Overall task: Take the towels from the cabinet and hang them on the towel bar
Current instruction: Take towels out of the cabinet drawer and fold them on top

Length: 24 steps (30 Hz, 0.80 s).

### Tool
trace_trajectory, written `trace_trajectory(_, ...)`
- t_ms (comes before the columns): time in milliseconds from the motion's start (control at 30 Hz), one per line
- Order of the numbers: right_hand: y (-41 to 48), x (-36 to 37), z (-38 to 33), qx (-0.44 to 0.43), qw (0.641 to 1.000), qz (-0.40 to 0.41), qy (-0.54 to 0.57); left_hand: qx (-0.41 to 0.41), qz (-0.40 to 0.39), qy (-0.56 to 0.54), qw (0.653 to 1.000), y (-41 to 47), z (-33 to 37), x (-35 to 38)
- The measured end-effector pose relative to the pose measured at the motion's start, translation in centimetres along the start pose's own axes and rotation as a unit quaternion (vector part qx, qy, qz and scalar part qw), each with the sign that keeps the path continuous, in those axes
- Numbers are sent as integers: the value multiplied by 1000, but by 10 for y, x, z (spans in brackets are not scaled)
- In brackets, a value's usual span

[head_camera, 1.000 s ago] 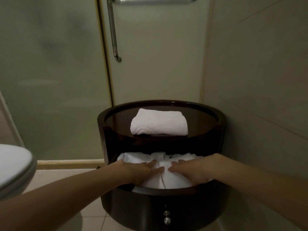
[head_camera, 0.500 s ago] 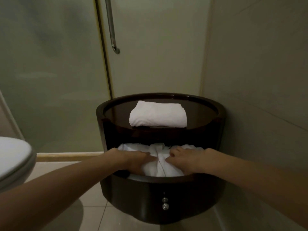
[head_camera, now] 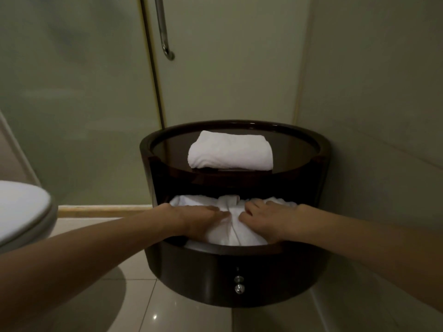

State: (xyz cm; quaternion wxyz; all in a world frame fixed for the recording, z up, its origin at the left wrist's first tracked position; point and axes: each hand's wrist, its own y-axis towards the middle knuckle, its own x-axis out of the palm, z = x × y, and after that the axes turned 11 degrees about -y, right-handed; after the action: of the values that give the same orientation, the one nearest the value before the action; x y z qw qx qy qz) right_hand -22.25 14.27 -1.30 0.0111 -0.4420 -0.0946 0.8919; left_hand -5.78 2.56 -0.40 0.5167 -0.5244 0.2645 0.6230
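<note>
A dark round cabinet (head_camera: 215, 279) stands in the corner with its drawer pulled out. Crumpled white towels (head_camera: 231, 232) fill the drawer. My left hand (head_camera: 199, 220) and my right hand (head_camera: 266, 220) both reach into it and grip the middle towel from either side, fingers curled into the cloth, which bunches between them. A neatly folded white towel (head_camera: 230, 152) lies on the cabinet's top, untouched. No towel bar is in view.
A frosted glass shower door with a vertical metal handle (head_camera: 163, 27) rises behind the cabinet. A white toilet lid (head_camera: 21, 207) juts in at the left. A tiled wall closes the right side. Two metal knobs (head_camera: 239, 288) sit on the drawer front.
Both hands have dug deeper into the drawer towel and bunched it tighter. The view has tilted down, so the horizontal bar at the top has left the frame.
</note>
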Motion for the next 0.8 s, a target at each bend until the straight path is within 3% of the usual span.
trace_trajectory(167, 1, 3, 4, -5, 999, 29, 41, -31, 15, 18, 999, -1, -3, -10)
trace_trajectory(467, -17, -8, 29, 47, 969, 16, 241, -8, 69, -41, 997, -1, -13, -29)
trace_trajectory(800, -12, -2, 26, 48, 978, -4, 202, -12, 84, -51, 995, 2, -11, -32)
